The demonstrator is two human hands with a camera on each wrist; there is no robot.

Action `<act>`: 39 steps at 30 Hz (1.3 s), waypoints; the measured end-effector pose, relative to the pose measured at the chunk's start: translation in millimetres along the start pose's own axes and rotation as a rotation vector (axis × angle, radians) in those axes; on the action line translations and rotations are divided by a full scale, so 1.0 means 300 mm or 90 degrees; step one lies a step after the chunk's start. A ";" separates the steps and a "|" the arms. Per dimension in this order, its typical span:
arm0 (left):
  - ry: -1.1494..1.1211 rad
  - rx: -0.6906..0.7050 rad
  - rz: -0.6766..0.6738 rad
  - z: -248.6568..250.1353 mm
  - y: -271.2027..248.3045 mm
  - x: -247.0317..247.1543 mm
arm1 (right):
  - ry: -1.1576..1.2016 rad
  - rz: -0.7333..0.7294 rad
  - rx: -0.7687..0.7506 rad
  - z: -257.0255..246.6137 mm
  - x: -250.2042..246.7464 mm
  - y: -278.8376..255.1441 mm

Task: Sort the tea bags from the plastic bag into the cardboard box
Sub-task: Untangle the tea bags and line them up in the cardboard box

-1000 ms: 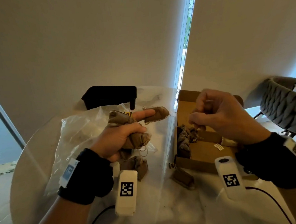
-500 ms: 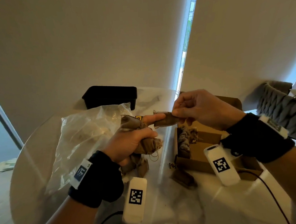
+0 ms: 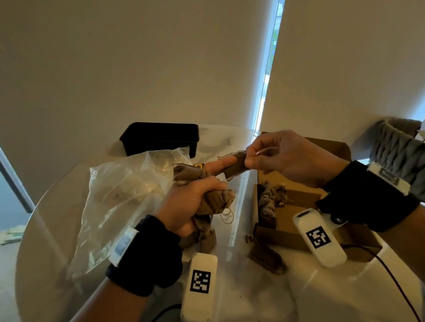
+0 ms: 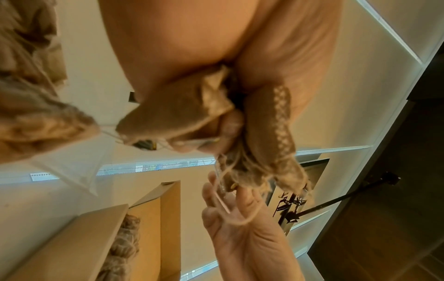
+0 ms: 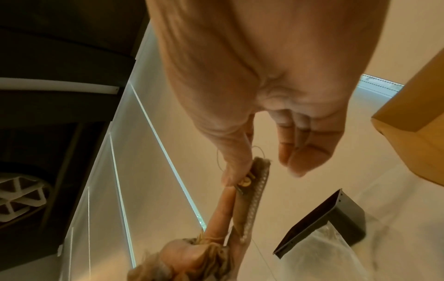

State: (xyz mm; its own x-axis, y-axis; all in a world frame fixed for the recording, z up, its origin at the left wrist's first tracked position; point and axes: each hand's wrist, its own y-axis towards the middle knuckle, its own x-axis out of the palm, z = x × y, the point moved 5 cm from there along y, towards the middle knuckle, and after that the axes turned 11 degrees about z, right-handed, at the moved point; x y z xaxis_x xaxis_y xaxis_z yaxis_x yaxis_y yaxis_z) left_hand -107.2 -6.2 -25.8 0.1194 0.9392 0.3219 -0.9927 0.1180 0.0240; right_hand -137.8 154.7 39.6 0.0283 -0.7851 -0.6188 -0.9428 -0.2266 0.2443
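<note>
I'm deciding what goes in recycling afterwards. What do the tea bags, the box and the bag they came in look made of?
Tea bags: apparently thin brown filter paper or mesh, matte, with crimped patterned edges and thread strings; which of the two is unclear.
Box: plain brown cardboard, matte, folded flaps.
Plastic bag: thin clear film, crinkled and glossy, showing highlights.

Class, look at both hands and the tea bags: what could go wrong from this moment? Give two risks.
1. The right hand pinches one tea bag lying on the left hand's forefinger; loose strings hang from the bunch of tea bags, so pulling might drag others out.
2. One stray tea bag lies on the table outside the cardboard box and might be overlooked.
</note>
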 end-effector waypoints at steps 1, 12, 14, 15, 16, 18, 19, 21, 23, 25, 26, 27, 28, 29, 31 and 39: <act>0.000 -0.002 -0.004 0.000 0.000 0.000 | 0.020 -0.009 0.009 0.002 0.009 0.002; 0.072 -0.029 0.003 -0.001 -0.006 -0.027 | -0.381 -0.124 -0.055 0.093 -0.107 0.049; 0.120 -0.059 -0.026 -0.014 -0.011 -0.024 | -0.427 -0.197 -0.004 0.152 -0.101 0.042; 0.160 -0.063 -0.040 -0.021 -0.013 -0.024 | -0.441 -0.218 0.011 0.175 -0.094 0.040; 0.201 -0.062 -0.050 -0.026 -0.014 -0.025 | -0.453 -0.226 0.016 0.194 -0.087 0.042; 0.261 -0.066 -0.062 -0.032 -0.016 -0.027 | -0.475 -0.217 0.009 0.220 -0.071 0.054; 0.283 -0.070 -0.066 -0.035 -0.016 -0.027 | -0.489 -0.211 0.001 0.230 -0.062 0.061; 0.330 -0.073 -0.071 -0.040 -0.016 -0.026 | -0.526 -0.204 -0.020 0.243 -0.043 0.073; 0.372 -0.070 -0.080 -0.040 -0.015 -0.021 | -0.555 -0.195 -0.041 0.244 -0.024 0.077; 0.387 -0.074 -0.085 -0.036 -0.019 -0.015 | -0.570 -0.181 -0.048 0.244 -0.011 0.078; 0.395 -0.075 -0.086 -0.035 -0.019 -0.014 | -0.573 -0.178 -0.045 0.248 -0.006 0.078; 0.405 -0.073 -0.086 -0.033 -0.019 -0.013 | -0.574 -0.177 -0.043 0.255 0.000 0.077; 0.414 -0.069 -0.088 -0.033 -0.020 -0.012 | -0.575 -0.177 -0.043 0.261 0.005 0.076; 0.419 -0.067 -0.092 -0.032 -0.021 -0.009 | -0.572 -0.178 -0.040 0.266 0.011 0.074; 0.430 -0.066 -0.097 -0.035 -0.020 -0.008 | -0.554 -0.177 -0.029 0.262 0.006 0.070; 0.497 -0.046 -0.108 -0.039 -0.020 -0.003 | -0.279 -0.092 -0.115 -0.056 -0.001 0.016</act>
State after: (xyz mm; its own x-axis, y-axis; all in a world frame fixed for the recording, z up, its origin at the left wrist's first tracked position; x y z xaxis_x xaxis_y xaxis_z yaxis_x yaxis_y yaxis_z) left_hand -101.0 -3.9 -37.4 0.2718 0.8580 -0.4359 -0.9597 0.2755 -0.0560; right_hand -136.8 144.1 53.6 -0.0244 -0.4315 -0.9018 -0.8662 -0.4413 0.2346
